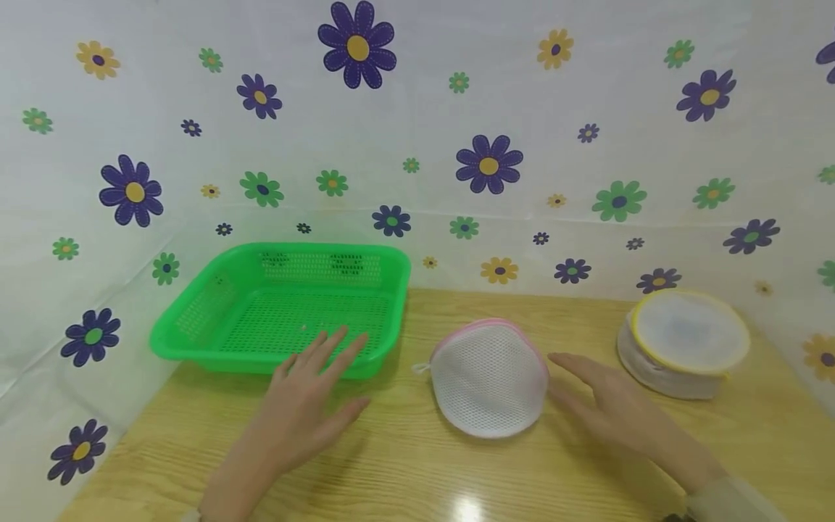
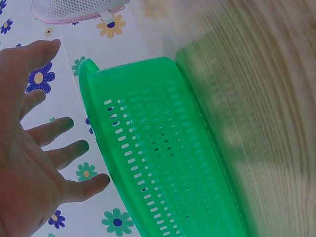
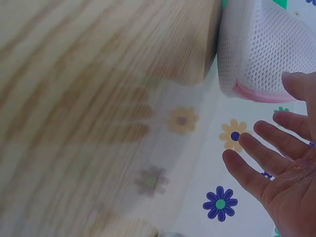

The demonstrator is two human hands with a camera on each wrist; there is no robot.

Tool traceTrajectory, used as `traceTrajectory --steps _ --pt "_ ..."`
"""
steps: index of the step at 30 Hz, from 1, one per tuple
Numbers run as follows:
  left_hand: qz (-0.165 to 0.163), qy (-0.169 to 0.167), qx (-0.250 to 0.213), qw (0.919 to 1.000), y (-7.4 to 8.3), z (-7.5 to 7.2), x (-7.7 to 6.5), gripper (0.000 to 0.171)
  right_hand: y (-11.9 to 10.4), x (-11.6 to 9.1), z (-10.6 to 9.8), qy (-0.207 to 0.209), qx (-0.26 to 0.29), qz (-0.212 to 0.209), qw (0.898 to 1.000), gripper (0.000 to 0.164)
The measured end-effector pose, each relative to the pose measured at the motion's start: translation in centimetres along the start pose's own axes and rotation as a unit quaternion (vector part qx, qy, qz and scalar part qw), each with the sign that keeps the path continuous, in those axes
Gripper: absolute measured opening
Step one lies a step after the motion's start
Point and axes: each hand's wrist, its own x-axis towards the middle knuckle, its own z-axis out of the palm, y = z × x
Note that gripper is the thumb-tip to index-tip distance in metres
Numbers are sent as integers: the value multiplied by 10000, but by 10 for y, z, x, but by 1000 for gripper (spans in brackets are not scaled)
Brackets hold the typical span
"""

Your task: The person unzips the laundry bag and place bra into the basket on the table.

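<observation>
- On the bench [image 1: 391,471], near the middle, between left hand [image 1: 306,402] and right hand [image 1: 609,399]: white mesh bag [image 1: 489,384], roundish, puffed out, edged in pink along the top and right, with a small pale loop [image 1: 420,367] sticking out on the left.
- Near the front right corner of the basket [image 1: 394,312]: left hand, wide open, fingers spread, thumb well out to the side, holding nothing; impossible to tell whether touching the rim or just above.
- Just beside the right edge of the mesh bag: right hand, also open, fingers extended, thumb apart, with hold of nothing; impossible to tell whether touching the mesh.
- Left of the mesh bag and apart from it: basket, green, rectangular, upright, with slotted walls and a finely pierced bottom.
- Farther right, beyond the right hand, towards the back of the bench: round bag [image 1: 691,330], pale, drum-shaped, with yellow edging around the top.
- Behind the bench and down its left side: white sheet [image 1: 417,116], printed with purple, green and yellow flowers.
- At the right wrist: pale sleeve [image 1: 737,500].
</observation>
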Motion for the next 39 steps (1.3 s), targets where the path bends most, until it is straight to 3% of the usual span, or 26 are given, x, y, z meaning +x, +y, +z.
traceTrajectory --steps 8,14,19,23,27,32,39 --pt "408 222 -38 9989 8 5 12 73 0 15 4 97 96 -168 9998 43" --pt "580 103 -220 9980 16 9 19 67 -5 23 7 223 33 -333 9992 39" --pt "669 64 -186 9976 22 13 21 67 -5 28 10 327 9 -48 9995 41" --pt "740 41 -291 9968 28 14 24 67 -2 31 9 431 -82 412 9982 44" --pt "864 29 -476 9951 38 18 28 65 -4 32 8 485 -98 680 9965 32" --pt "1027 -76 -554 9931 52 26 34 60 -8 28 10 503 285 516 9970 10" --pt "1384 -9 -734 9877 62 37 39 62 -16 22 12 233 720 314 9966 10"
